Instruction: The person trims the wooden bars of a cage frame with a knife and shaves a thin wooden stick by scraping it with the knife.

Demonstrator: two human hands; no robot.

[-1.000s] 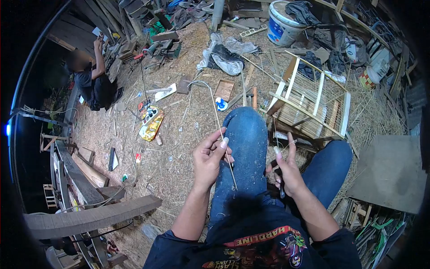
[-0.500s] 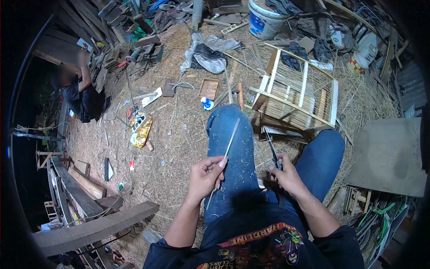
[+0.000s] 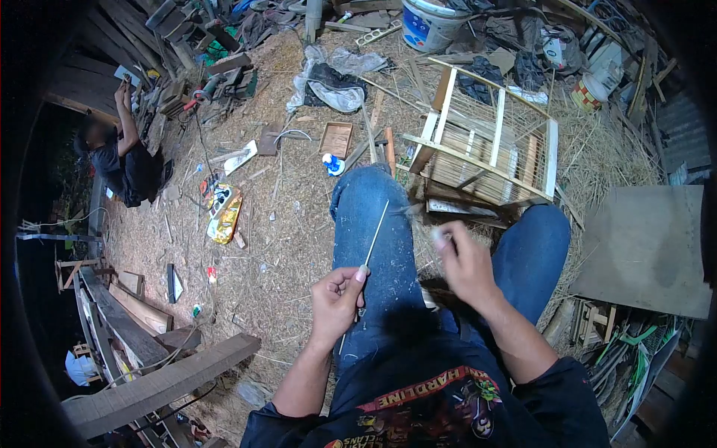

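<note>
My left hand [image 3: 336, 305] is closed on a thin, pale bamboo stick [image 3: 379, 228], pinched between thumb and fingers over my left thigh. The stick's upper part points up and away across the jeans. To the right, above the gap between my knees, my right hand [image 3: 469, 270] is curled and partly smeared by motion. A knife [image 3: 408, 211] shows only as a faint blur reaching left from it towards the stick's tip. Beyond my knees lies a wooden frame cage [image 3: 499, 134] with thin slats, close to my right hand.
A blue-capped white bottle [image 3: 333, 164], a small wooden tray [image 3: 336, 139] and a yellow packet [image 3: 225, 216] lie on the straw-strewn ground. Wooden beams [image 3: 164, 381] stand at lower left, a flat board [image 3: 644, 250] at right. Another person [image 3: 123, 160] squats at far left.
My right hand has risen and swung the knife from pointing away to pointing left, near the stick's tip. My left hand keeps the stick. The whole view has shifted slightly.
</note>
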